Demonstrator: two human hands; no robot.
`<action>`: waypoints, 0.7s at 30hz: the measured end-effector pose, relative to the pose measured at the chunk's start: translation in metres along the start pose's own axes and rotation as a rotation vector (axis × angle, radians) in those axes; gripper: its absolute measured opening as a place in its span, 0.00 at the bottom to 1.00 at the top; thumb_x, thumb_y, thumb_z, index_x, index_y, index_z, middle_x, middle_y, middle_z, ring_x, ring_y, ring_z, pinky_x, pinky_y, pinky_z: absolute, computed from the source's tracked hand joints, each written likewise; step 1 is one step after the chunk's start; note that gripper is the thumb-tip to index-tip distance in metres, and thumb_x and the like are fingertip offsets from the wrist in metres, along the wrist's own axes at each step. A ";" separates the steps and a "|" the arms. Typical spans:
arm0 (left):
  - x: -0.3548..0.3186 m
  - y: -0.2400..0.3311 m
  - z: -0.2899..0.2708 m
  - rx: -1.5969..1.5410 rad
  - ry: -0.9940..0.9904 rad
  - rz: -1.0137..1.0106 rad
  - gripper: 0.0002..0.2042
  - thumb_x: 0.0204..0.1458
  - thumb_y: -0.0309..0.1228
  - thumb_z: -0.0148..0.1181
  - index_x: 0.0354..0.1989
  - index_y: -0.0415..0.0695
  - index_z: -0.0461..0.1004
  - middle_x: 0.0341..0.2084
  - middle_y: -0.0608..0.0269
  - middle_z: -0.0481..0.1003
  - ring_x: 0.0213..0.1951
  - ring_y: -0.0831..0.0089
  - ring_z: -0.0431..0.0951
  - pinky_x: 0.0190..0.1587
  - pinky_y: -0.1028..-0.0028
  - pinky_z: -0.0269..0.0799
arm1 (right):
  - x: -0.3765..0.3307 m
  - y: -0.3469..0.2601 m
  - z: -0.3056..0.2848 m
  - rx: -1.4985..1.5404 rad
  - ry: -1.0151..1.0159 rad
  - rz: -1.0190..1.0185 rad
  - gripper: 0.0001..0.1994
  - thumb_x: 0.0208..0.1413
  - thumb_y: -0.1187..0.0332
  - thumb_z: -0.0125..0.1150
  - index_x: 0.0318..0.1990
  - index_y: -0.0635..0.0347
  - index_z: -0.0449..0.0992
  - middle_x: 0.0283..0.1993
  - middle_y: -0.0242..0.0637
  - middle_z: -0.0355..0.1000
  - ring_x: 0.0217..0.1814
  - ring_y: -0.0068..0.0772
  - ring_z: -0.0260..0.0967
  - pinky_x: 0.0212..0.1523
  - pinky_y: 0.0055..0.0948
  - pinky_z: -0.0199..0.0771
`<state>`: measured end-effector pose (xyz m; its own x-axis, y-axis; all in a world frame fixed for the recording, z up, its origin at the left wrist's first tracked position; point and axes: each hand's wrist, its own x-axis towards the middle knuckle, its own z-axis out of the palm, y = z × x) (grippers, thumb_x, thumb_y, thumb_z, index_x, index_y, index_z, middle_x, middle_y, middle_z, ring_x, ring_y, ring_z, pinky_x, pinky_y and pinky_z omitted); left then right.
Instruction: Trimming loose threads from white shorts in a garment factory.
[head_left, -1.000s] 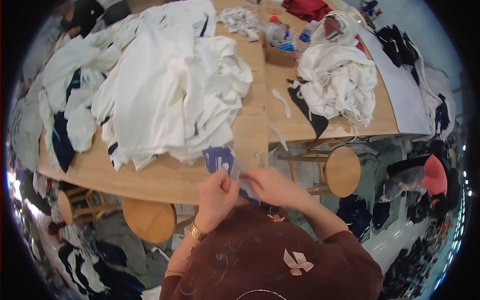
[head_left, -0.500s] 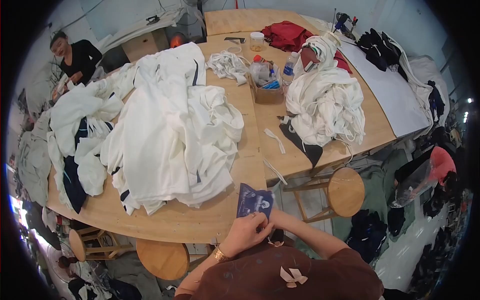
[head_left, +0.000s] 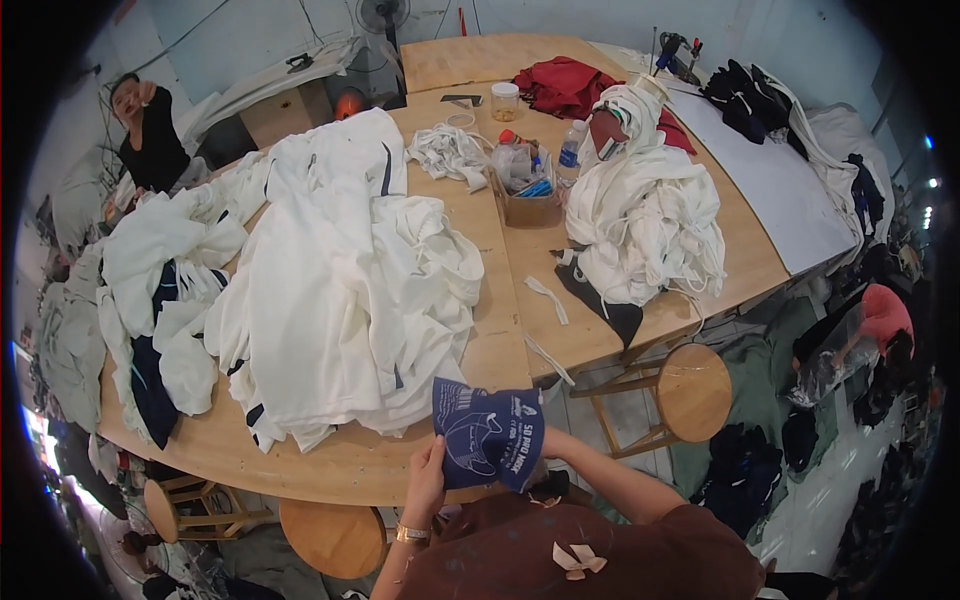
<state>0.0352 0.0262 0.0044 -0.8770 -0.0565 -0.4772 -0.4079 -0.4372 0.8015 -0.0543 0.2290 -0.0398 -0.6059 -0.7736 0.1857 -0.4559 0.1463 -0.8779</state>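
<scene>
In front of my body, past the table's near edge, is a blue printed packet [head_left: 490, 437], flat and flexible, with a white line drawing on its face. My left hand [head_left: 428, 474] grips its left edge, thumb on the printed side. My right hand [head_left: 553, 442] is at the packet's right edge, mostly behind it, and its fingers are hidden. A small dark thing [head_left: 548, 488] shows just below the packet's lower right corner; I cannot make out what it is.
White garments [head_left: 330, 270] with navy trim cover the left of the wooden table [head_left: 500, 300]. On its right are a white cloth heap [head_left: 650, 215] and an open box [head_left: 530, 208] of small items. Wooden stools [head_left: 693, 392] stand by its edge. Across the table sits another person [head_left: 155, 150].
The packet has moved left and now shows its wide printed face. My left hand has shifted from its lower part to its left edge. The other person has raised a hand.
</scene>
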 end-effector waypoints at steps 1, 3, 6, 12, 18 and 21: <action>-0.003 0.001 0.005 -0.025 0.035 0.035 0.17 0.60 0.36 0.42 0.42 0.33 0.70 0.33 0.63 0.74 0.31 0.83 0.71 0.35 0.81 0.68 | 0.001 -0.001 0.003 0.026 -0.007 0.020 0.18 0.49 0.64 0.56 0.49 0.58 0.68 0.45 0.39 0.70 0.43 0.35 0.69 0.45 0.30 0.69; -0.005 -0.001 0.008 -0.055 0.071 0.071 0.16 0.60 0.35 0.43 0.40 0.33 0.72 0.30 0.66 0.74 0.29 0.85 0.69 0.33 0.83 0.66 | 0.005 -0.003 0.011 0.077 -0.022 0.060 0.18 0.49 0.64 0.56 0.49 0.58 0.68 0.44 0.39 0.70 0.43 0.34 0.69 0.44 0.29 0.70; -0.008 -0.005 0.005 0.164 0.103 0.115 0.15 0.59 0.33 0.47 0.38 0.32 0.74 0.27 0.68 0.74 0.28 0.87 0.67 0.31 0.84 0.65 | 0.003 -0.006 0.019 0.159 -0.047 0.118 0.18 0.49 0.64 0.56 0.49 0.58 0.68 0.44 0.39 0.70 0.43 0.34 0.69 0.44 0.29 0.70; -0.008 -0.005 -0.014 0.278 0.239 0.217 0.13 0.57 0.30 0.50 0.41 0.31 0.73 0.30 0.66 0.75 0.28 0.86 0.70 0.30 0.85 0.66 | 0.003 -0.003 0.010 0.324 -0.073 0.236 0.18 0.50 0.64 0.56 0.49 0.58 0.68 0.44 0.38 0.70 0.43 0.32 0.69 0.44 0.28 0.70; -0.011 0.022 0.016 -0.017 0.070 0.054 0.12 0.54 0.29 0.54 0.43 0.33 0.72 0.32 0.64 0.75 0.29 0.83 0.72 0.33 0.83 0.69 | 0.014 -0.003 0.015 0.490 -0.067 0.361 0.18 0.51 0.63 0.56 0.50 0.58 0.68 0.44 0.38 0.70 0.42 0.31 0.69 0.43 0.28 0.71; -0.012 0.028 0.024 0.071 0.059 0.142 0.11 0.53 0.27 0.55 0.41 0.33 0.73 0.31 0.65 0.75 0.29 0.84 0.72 0.33 0.85 0.68 | 0.016 -0.004 0.019 0.575 -0.063 0.417 0.18 0.51 0.63 0.56 0.50 0.58 0.68 0.44 0.37 0.70 0.42 0.31 0.69 0.43 0.27 0.71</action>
<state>0.0283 0.0360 0.0410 -0.9113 -0.1669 -0.3764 -0.3001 -0.3568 0.8847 -0.0495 0.2044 -0.0418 -0.6079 -0.7608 -0.2272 0.2327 0.1028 -0.9671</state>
